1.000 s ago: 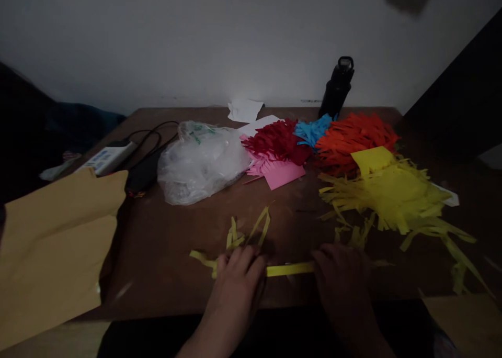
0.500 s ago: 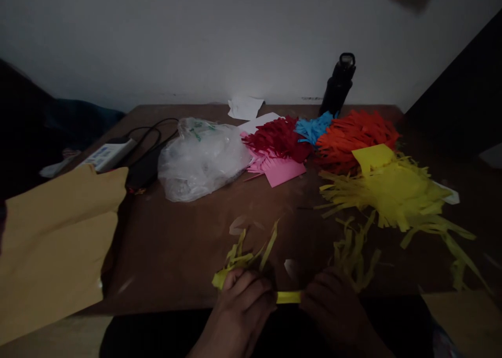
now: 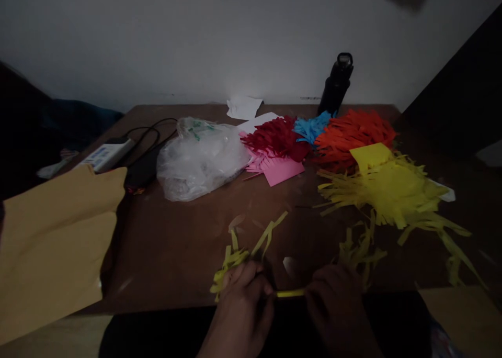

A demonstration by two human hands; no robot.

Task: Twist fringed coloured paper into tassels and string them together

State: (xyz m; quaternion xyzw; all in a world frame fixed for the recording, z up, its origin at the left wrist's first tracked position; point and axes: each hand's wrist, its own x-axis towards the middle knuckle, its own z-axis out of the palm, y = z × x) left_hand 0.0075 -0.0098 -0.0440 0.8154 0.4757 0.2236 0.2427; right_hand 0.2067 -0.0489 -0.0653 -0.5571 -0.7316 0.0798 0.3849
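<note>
Between my two hands, at the table's near edge, runs a thin yellow fringed paper strip [image 3: 290,293], its middle narrow and rolled tight. My left hand [image 3: 245,300] is closed on one side of it, with yellow fringe ends sticking out beyond the knuckles. On the other side my right hand [image 3: 333,295] pinches the same strip, and more fringe fans out past its fingers. Farther right lies a pile of yellow fringed paper [image 3: 403,190] with a plain yellow piece [image 3: 371,156] on top. The fingertips are partly hidden in the dim light.
Orange [image 3: 355,138], blue [image 3: 312,127], dark red [image 3: 272,138] and pink fringed paper [image 3: 283,170] lie at the back. A clear plastic bag [image 3: 202,161], a black bottle [image 3: 335,86], a white boxy device [image 3: 105,155] with cables and a brown paper sheet [image 3: 58,248] are also on the table [image 3: 168,253].
The yellow band between my hands has become thinner, as if twisted. My hands have turned slightly and sit a little farther apart, and the fringe ends have shifted.
</note>
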